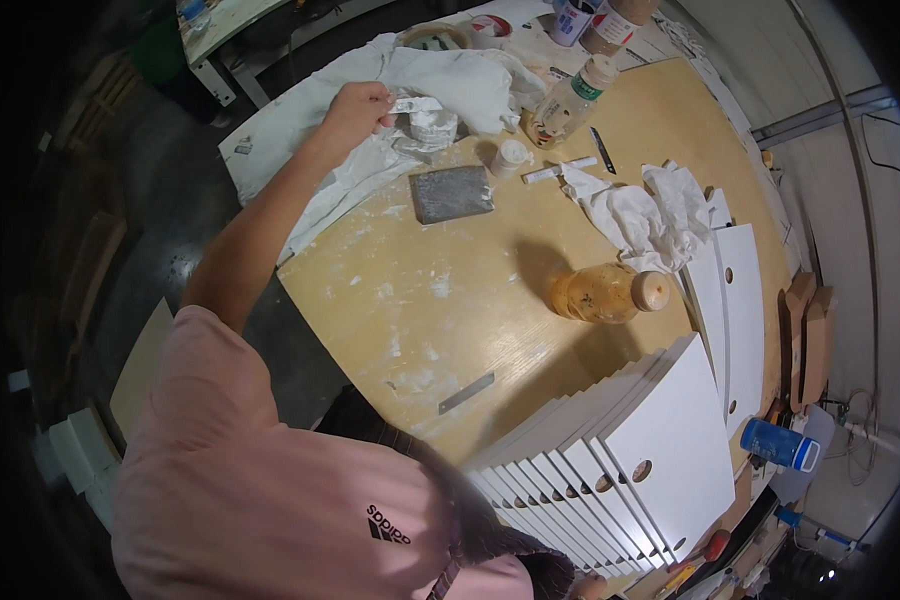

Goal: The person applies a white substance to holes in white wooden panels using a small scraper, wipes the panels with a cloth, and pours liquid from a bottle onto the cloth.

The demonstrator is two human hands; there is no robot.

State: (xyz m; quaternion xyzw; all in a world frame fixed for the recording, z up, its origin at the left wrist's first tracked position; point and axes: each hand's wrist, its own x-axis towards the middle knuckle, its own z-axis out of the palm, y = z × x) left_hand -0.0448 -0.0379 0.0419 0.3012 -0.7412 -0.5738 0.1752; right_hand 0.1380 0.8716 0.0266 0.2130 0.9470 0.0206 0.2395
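Note:
My left hand reaches to the far side of the table with its fingers closed on a flat scraper smeared with white. The scraper lies over the top of a small white-crusted tub; I cannot tell whether it touches the rim. A white cloth or plastic sheet is bunched behind them, and a grey sanding block rests nearer. Only a bit of my right hand shows at the lower edge, beside a row of white panels with round holes. Its fingers are mostly hidden.
An amber bottle stands mid-table, with crumpled white cloth beyond it. Farther back are a clear bottle, a small white pot and a black knife. A metal strip lies near the front edge. A blue bottle is at right.

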